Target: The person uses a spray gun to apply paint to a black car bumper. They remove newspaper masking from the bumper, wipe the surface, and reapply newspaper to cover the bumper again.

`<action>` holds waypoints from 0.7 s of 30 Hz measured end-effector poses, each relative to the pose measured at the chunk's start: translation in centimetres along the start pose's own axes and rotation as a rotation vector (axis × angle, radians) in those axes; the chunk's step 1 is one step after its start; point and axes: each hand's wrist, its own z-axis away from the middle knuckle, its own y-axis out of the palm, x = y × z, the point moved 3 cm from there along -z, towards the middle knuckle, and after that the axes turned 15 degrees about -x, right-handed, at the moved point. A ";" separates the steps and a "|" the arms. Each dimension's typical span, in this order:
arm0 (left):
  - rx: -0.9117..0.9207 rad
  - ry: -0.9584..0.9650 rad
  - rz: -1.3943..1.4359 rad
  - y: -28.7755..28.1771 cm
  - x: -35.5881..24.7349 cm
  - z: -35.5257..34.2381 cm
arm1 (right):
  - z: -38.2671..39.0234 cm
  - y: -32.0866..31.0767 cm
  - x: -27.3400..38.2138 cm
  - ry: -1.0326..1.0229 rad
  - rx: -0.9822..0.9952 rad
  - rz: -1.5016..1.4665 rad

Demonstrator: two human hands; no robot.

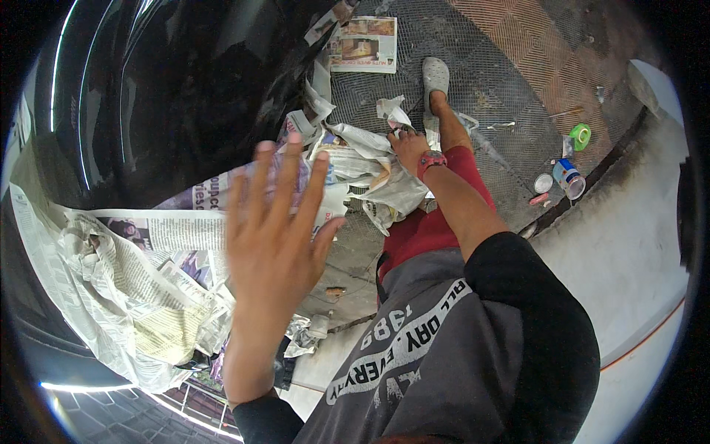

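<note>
My left hand [274, 214] is raised in front of the black glossy car panel [200, 89], its fingers spread and slightly blurred, holding nothing. Behind it, newspaper sheets [185, 229] run along the panel's lower edge. My right hand [412, 152], with a red watch on the wrist, is beside my knee, over crumpled newspaper [370, 159]. Its fingers are curled, with something small and dark at their tips that I cannot make out. A torn newspaper scrap [394, 111] lies just beyond those fingers.
More newspaper [148, 311] drapes at the left. A flat newspaper page [366, 44] lies on the textured floor mat [495, 89]. Near the white wall [614, 214] are a green tape roll [580, 136], a clear jar with a blue label [569, 177] and a round lid [543, 183].
</note>
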 end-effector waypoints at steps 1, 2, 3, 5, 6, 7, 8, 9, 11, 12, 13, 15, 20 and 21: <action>0.006 0.006 0.028 3.0 -0.6 -1.0 | -0.2 -0.2 0.0 -0.010 0.009 -0.006; 0.144 -0.020 -0.065 5.3 -0.5 -1.1 | -0.3 -0.4 -0.2 -0.011 0.011 -0.006; 0.320 -0.046 -0.151 7.6 -0.1 -0.8 | -0.4 -0.6 -0.2 -0.026 0.002 -0.009; 0.585 -0.079 -0.346 11.8 0.9 -0.6 | -0.9 -0.7 -0.5 -0.042 -0.015 -0.002; 0.530 -0.104 -0.302 13.1 1.1 -0.8 | -1.1 -0.9 -0.5 -0.066 -0.060 -0.015; 0.554 -0.151 -0.225 14.7 1.1 -1.1 | -1.4 -1.0 -0.6 -0.087 -0.099 -0.025; 0.544 -0.194 -0.147 16.3 1.2 -1.4 | -1.6 -1.1 -0.6 -0.107 -0.125 -0.028; 0.481 -0.239 -0.097 17.6 1.2 -1.9 | -1.9 -1.2 -0.6 -0.123 -0.159 -0.001; 0.209 -0.285 -0.007 20.2 1.0 -3.5 | -2.5 -1.2 -0.6 -0.167 -0.131 -0.021; 0.248 -0.376 0.017 22.5 1.4 -4.9 | -2.9 -1.2 -0.7 -0.176 -0.122 -0.023; 0.210 -0.439 0.032 24.6 1.9 -6.4 | -3.0 -1.2 -0.7 -0.188 -0.102 -0.019; 0.168 -0.683 0.165 27.6 2.6 -7.8 | -3.4 -1.2 -0.8 -0.207 -0.087 -0.030; 0.084 -0.980 0.309 31.6 3.4 -9.7 | -4.4 -0.9 -1.7 -0.181 -0.032 -0.098; 0.131 -0.982 0.122 32.1 3.0 -9.7 | -4.6 -1.1 -1.9 -0.165 -0.096 -0.121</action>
